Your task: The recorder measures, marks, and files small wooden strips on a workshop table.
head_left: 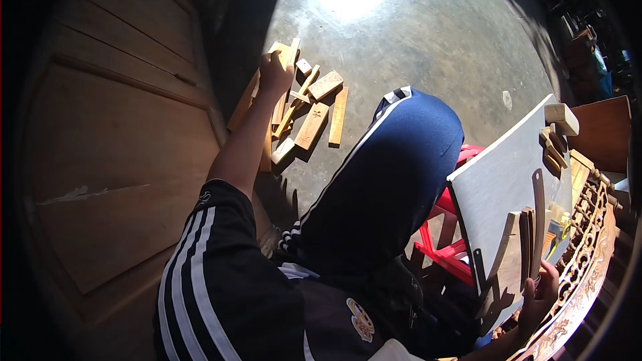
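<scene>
Wood pieces (327,85) lie in a loose pile on the floor (414,40), to the right of a panelled door (120,147) at far left. A black sleeve (200,267) with three white stripes leads to the left hand (274,75), whose fingers meet a pale block (279,47) at the pile's upper end; whether they are clamped on it cannot be told. Another block (309,128) of the pile bears a small dark mark. On the shirt front is a printed crest (360,321), its details too small to read. Right of the bent blue leg (408,154), a red stool (447,261) stands partly hidden below a tilted grey surface (495,194). On the surface are a squared block (562,119), curved pieces (554,150) and a dark strip (539,220). The right hand (545,291) touches the strip's lower end, thumb and fingers near together; whether it grips cannot be told. Beside it lie a brush (554,228) and a yellow tool (566,226), any lettering illegible. Carved openwork (605,247) curves along the far right.
</scene>
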A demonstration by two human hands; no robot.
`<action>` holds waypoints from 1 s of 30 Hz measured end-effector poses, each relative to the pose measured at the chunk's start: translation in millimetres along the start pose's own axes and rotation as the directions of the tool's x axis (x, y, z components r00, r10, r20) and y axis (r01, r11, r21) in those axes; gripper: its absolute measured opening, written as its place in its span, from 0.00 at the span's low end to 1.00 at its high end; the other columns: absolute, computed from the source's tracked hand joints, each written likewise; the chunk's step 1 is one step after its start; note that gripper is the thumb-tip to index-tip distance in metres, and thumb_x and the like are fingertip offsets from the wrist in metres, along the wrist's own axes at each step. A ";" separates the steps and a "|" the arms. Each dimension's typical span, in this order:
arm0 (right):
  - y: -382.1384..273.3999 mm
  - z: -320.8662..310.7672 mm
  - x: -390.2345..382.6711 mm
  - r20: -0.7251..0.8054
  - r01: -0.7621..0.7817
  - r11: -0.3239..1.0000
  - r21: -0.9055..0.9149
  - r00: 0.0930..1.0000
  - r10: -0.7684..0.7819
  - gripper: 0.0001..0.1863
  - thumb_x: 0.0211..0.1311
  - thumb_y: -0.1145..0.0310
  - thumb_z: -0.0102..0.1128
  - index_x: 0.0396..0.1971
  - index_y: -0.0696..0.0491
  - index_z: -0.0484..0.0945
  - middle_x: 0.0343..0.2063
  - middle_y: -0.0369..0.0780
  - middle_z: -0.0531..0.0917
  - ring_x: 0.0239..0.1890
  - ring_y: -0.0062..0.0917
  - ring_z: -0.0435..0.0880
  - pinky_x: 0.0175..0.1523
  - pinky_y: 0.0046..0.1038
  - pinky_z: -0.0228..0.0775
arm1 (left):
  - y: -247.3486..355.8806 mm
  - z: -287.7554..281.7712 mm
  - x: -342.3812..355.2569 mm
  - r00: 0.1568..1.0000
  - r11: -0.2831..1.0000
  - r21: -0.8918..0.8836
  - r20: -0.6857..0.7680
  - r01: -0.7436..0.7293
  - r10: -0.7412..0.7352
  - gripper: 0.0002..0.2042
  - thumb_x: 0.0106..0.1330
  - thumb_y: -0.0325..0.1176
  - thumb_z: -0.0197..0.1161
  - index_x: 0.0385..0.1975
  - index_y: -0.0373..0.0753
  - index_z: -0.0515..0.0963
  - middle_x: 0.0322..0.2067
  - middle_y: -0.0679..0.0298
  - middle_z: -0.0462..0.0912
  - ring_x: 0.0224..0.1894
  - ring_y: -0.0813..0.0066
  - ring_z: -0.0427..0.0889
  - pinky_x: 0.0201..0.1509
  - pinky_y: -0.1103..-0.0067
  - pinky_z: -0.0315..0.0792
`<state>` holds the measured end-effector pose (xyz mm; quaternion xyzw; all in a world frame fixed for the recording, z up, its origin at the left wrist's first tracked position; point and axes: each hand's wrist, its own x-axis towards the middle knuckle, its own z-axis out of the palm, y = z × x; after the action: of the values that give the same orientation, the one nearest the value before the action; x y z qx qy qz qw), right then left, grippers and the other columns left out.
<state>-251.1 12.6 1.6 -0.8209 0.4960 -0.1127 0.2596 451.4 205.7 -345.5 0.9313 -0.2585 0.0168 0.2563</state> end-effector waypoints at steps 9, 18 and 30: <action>-20.6 -6.6 2.9 -0.098 0.059 0.997 -0.048 0.993 -0.064 0.32 0.63 0.52 0.69 0.59 0.57 0.72 0.29 0.32 0.75 0.20 0.11 0.67 0.24 0.16 0.55 | -237.0 16.5 -108.8 0.713 0.785 0.010 0.414 0.619 -0.567 0.41 0.52 0.41 0.78 0.63 0.29 0.67 0.62 0.45 0.73 0.65 0.54 0.74 0.68 0.66 0.70; -78.4 2.2 12.7 -0.047 -0.068 0.996 0.053 0.996 0.070 0.31 0.65 0.56 0.70 0.59 0.59 0.69 0.25 0.31 0.73 0.18 0.09 0.66 0.21 0.14 0.52 | -243.7 55.2 -91.1 0.627 0.713 0.524 0.373 0.466 -0.684 0.66 0.36 0.53 0.85 0.74 0.36 0.48 0.72 0.48 0.59 0.74 0.56 0.59 0.77 0.62 0.56; -57.0 20.6 -12.7 -0.105 -0.156 0.974 0.162 0.979 0.175 0.32 0.62 0.53 0.72 0.56 0.59 0.72 0.31 0.33 0.78 0.24 0.11 0.71 0.27 0.15 0.62 | -168.3 -3.6 -103.4 0.873 0.967 0.200 0.428 0.159 -0.232 0.20 0.57 0.42 0.72 0.43 0.37 0.78 0.44 0.47 0.82 0.48 0.44 0.82 0.49 0.58 0.76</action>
<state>-205.0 51.4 15.9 -0.7462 0.5673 -0.1768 0.3002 444.7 380.0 -438.2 0.9487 -0.2127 -0.2038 0.1151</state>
